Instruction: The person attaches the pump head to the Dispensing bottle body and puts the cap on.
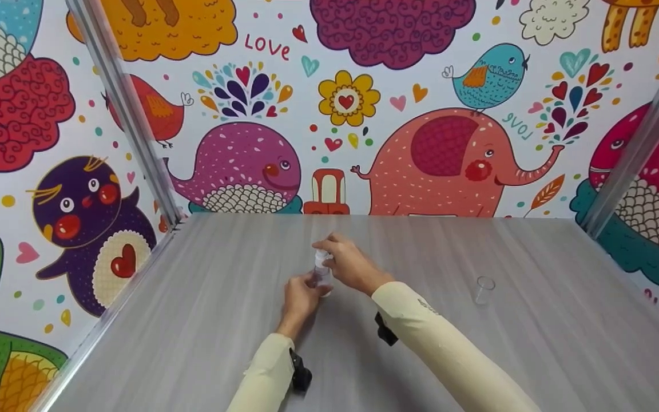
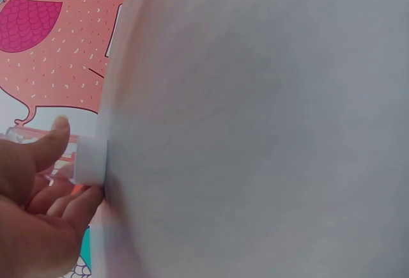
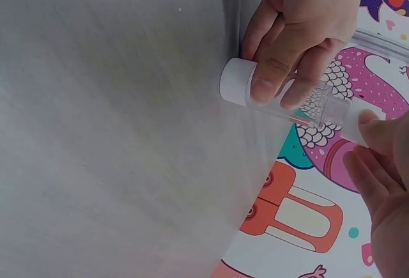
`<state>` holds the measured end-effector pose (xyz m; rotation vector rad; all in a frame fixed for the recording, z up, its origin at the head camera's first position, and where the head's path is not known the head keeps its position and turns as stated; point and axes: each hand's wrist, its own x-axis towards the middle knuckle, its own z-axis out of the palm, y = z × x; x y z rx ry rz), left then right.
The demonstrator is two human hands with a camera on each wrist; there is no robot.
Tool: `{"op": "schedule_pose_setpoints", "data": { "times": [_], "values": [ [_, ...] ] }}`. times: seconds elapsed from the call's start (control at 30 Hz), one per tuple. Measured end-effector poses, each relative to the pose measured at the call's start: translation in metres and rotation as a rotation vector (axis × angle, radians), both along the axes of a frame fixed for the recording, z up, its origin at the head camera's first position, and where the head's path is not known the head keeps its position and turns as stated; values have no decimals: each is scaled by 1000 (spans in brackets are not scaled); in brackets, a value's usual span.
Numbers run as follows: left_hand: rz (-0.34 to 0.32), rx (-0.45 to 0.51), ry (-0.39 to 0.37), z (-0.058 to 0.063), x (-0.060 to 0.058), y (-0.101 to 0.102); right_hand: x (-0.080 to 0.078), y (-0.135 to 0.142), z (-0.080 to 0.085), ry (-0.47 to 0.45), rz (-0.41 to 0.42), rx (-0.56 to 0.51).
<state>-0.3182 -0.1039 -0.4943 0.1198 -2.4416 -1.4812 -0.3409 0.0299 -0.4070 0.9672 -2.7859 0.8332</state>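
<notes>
A small clear bottle [image 1: 322,277] with a white base [image 3: 236,81] and a white top [image 3: 355,122] stands upright on the table. My left hand [image 1: 300,297] grips it low down, thumb and fingers round the transparent body; in the left wrist view this hand [image 2: 45,195] is beside the white base. From above, my right hand [image 1: 352,264] pinches the white top between thumb and fingers, as the right wrist view also shows. Off to the right, away from both hands, is a clear, cup-shaped cap [image 1: 484,290].
The grey wood-grain table [image 1: 421,355] ends at the back against a wall [image 1: 284,34] printed with cartoon animals. Metal posts [image 1: 129,120] rise at the back left and back right corners, and a metal edge strip runs down the left side.
</notes>
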Motion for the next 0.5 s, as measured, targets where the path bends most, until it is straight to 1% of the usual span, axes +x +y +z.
{"op": "schedule_pose_setpoints", "data": {
  "times": [0.27, 0.37, 0.5],
  "values": [
    [-10, -2, 20, -2, -1, 0, -2, -1, -5, 6, 11, 5],
    [-7, -10, 23, -2, -1, -1, -2, -3, -7, -12, 13, -13],
    [0, -25, 48, -2, -1, -2, -3, -6, -10, -19, 29, -56]
  ]
}}
